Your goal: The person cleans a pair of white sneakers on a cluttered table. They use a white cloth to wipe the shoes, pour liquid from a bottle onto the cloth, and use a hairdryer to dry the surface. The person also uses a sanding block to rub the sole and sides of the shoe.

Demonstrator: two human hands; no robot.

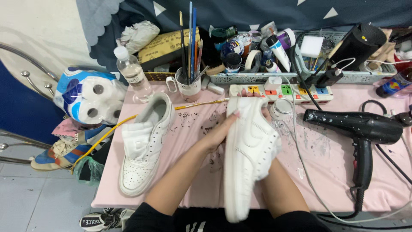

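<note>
At the centre of the frame, both hands are gripping a white leather low-top sneaker point(249, 150) turned on its side. The left hand point(221, 131) is clasping its upper edge, fingers curled over; the right hand point(267, 115) is mostly hidden behind it. A matching white sneaker point(143, 144) is lying just left on the pink cloth-covered table point(330, 163), and a black paint-flecked hairdryer point(358, 129) is resting at right.

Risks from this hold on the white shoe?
1. The white shoe is held tilted in both hands, left hand on its side, right hand mostly hidden; a loose grip might drop it onto the paint-speckled pink table.
2. The small open jar sits just beyond the shoe; a swing could knock it.
</note>
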